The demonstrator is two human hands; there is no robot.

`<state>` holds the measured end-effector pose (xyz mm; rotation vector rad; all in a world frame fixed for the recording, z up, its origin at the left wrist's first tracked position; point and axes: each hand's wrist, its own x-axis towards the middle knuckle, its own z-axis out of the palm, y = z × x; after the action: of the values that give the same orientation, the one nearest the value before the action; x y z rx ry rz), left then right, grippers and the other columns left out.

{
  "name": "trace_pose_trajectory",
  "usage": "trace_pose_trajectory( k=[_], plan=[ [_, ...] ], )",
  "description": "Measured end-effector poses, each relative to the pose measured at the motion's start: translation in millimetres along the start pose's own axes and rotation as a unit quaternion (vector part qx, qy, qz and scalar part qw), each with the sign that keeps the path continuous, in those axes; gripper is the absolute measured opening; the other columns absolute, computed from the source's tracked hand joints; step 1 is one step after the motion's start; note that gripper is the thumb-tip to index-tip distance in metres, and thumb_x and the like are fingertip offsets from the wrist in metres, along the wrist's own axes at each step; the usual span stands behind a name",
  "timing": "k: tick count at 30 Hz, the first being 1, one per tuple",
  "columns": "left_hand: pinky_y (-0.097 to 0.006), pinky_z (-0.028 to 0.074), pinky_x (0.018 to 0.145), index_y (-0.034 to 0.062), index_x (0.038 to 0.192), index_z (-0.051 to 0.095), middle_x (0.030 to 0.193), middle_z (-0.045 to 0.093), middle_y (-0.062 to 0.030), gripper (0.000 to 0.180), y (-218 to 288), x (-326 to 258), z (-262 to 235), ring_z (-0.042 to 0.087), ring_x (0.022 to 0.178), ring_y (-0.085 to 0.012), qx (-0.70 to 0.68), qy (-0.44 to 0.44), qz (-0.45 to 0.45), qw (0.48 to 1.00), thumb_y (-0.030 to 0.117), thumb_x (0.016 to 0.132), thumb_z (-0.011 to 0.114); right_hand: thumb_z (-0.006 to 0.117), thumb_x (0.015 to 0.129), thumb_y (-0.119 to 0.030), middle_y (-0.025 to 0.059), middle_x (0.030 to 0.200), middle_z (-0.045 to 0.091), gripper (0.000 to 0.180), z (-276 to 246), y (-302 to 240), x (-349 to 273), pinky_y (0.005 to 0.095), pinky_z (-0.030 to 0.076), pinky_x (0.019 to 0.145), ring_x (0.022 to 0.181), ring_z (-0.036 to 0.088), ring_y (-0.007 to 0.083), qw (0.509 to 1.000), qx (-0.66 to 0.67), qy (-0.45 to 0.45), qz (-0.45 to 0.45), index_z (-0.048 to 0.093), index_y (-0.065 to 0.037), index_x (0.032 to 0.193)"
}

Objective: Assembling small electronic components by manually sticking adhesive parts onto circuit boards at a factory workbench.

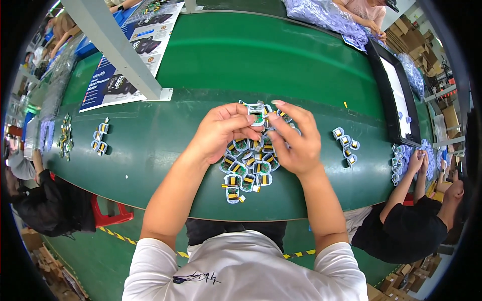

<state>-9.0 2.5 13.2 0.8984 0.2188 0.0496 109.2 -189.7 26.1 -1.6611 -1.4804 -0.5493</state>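
Note:
Above a pile of similar parts, my left hand (223,129) pinches a small pale plastic casing with a green circuit board (257,119) between thumb and fingers. Right beside it is my right hand (303,145), its fingers apart and bent, one fingertip at the casing's right edge. Whether that fingertip presses on it, I cannot tell. Below both hands lies the pile of casings (247,168), with green boards and black-and-yellow parts showing. My hands hide the pile's upper part.
Small groups of casings lie at left (100,138) and right (346,145) on the green table (165,165). A metal post (118,55) stands at the left on a printed sheet (108,88). A black-framed tray (396,95) is at the right. Co-workers sit on both sides.

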Motion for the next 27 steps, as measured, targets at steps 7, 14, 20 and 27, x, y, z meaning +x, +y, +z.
trace_pose_trajectory(
  k=[7, 14, 20, 27],
  plan=[
    [-0.028, 0.059, 0.080, -0.0014, 0.117, 0.069, 0.102, 0.076, -0.0095, 0.020, -6.4, 1.1, 8.7, 0.076, 0.086, -0.0174, 0.061, 0.014, 0.026, 0.998, 0.012, 0.103, 0.068, 0.080, 0.084, -0.013, 0.0158, 0.137, 0.067, 0.037, 3.7, -1.9, 3.3, 0.0533, 0.047, 0.106, 0.123, 0.065, 0.0349, 0.996, -0.079, -0.036, 0.006, 0.077, -0.009, 0.121],
    [-0.028, 0.059, 0.079, -0.0051, 0.121, 0.068, 0.102, 0.075, -0.0097, 0.022, -12.1, 2.9, 9.2, 0.075, 0.087, -0.0150, 0.135, 0.035, 0.074, 0.987, 0.010, 0.106, 0.063, 0.081, 0.083, -0.014, 0.0130, 0.136, 0.068, 0.038, 9.1, -4.9, 2.2, 0.0536, 0.047, 0.106, 0.124, 0.066, 0.0331, 0.997, -0.065, -0.042, 0.025, 0.076, -0.009, 0.120],
    [-0.027, 0.059, 0.076, -0.0072, 0.122, 0.070, 0.100, 0.076, -0.0099, 0.023, -16.5, 1.8, 14.9, 0.074, 0.084, -0.0128, 0.221, 0.064, 0.124, 0.965, 0.007, 0.106, 0.061, 0.080, 0.083, -0.012, 0.0105, 0.135, 0.069, 0.034, 11.3, -7.9, 0.5, 0.0543, 0.046, 0.108, 0.125, 0.065, 0.0327, 0.995, -0.087, -0.039, 0.025, 0.075, -0.007, 0.116],
    [-0.027, 0.059, 0.072, -0.0060, 0.116, 0.074, 0.093, 0.077, -0.0086, 0.020, -17.0, 1.0, 20.1, 0.073, 0.081, -0.0117, 0.325, 0.106, 0.155, 0.927, 0.006, 0.104, 0.063, 0.078, 0.084, -0.016, 0.0114, 0.140, 0.066, 0.034, 22.1, -11.7, -2.3, 0.0568, 0.043, 0.111, 0.128, 0.061, 0.0299, 0.989, -0.136, -0.056, 0.008, 0.072, 0.000, 0.113]
  ],
)
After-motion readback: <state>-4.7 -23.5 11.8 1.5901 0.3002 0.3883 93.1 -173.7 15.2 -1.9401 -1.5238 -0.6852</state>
